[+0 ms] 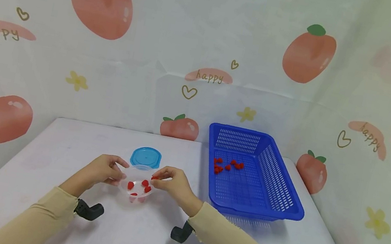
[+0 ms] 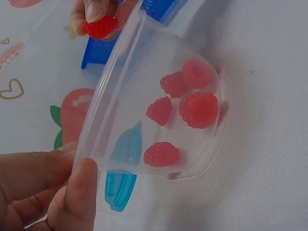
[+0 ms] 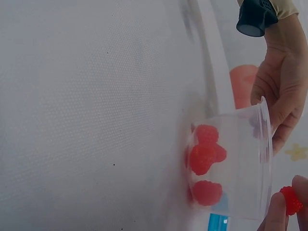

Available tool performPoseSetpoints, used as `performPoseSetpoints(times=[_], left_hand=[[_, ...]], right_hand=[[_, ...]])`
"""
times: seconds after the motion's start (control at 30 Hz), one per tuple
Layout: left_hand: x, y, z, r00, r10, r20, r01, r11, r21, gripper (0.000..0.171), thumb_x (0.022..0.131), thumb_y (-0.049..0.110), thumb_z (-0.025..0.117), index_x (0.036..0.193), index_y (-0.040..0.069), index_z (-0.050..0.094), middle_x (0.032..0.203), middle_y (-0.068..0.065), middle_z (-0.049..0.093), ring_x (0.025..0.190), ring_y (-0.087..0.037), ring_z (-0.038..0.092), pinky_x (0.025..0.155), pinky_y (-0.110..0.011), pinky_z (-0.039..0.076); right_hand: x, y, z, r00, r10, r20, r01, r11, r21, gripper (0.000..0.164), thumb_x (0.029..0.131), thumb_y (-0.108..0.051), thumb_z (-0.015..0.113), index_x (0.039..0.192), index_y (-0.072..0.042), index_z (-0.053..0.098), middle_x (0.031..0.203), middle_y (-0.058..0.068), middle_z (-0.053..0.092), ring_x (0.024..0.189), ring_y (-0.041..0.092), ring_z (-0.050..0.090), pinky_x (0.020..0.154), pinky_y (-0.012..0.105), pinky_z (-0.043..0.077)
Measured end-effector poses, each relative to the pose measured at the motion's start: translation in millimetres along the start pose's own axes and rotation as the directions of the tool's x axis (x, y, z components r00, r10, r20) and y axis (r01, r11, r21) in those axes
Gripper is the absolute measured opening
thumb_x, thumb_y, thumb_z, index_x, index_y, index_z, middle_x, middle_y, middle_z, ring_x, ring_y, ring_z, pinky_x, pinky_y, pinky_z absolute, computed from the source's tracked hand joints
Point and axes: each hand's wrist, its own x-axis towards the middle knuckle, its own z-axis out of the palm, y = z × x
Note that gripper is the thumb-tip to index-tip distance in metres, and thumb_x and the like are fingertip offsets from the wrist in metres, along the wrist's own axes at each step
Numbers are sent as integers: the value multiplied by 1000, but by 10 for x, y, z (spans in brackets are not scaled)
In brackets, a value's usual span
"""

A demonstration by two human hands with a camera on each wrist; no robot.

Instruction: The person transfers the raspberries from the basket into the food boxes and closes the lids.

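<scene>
A clear plastic tub (image 1: 121,191) stands on the white table with several red raspberries (image 2: 198,109) at its bottom. My left hand (image 1: 105,168) pinches the tub's rim on the left side, thumb and fingers on either side of the wall. At the opposite side, my right hand (image 1: 174,184) holds one raspberry (image 2: 101,28) between thumb and fingertips, by the tub's rim. That same raspberry shows at the lower right of the right wrist view. Just behind the tub lies a blue lid (image 1: 146,157).
To the right stands a large blue perforated basket (image 1: 266,212), with several raspberries (image 1: 238,166) on the left part of its floor. A printed cloth backdrop (image 1: 128,101) rises behind the table and along its sides.
</scene>
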Motion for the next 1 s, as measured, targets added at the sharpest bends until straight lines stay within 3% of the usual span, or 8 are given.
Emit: performPoseSetpoints(times=[0.6, 1.0], left_hand=[[9, -20, 0, 1000, 6, 1, -6, 1000, -5, 42, 86, 7, 71, 123, -3, 56, 83, -11, 60, 66, -18, 61, 65, -27, 59], [0, -11, -4, 1000, 8, 1, -8, 1000, -10, 41, 86, 7, 71, 123, -3, 56, 83, -11, 60, 66, -17, 61, 65, -26, 58]], right_hand=[[0, 15, 1, 999, -39, -3, 39, 999, 0, 15, 80, -10, 77, 94, -6, 72, 93, 5, 68, 93, 16, 58, 76, 28, 56], [3, -12, -34, 1000, 9, 9, -10, 1000, 11, 21, 81, -12, 77, 100, -7, 71, 95, 4, 66, 95, 19, 59, 80, 30, 57]])
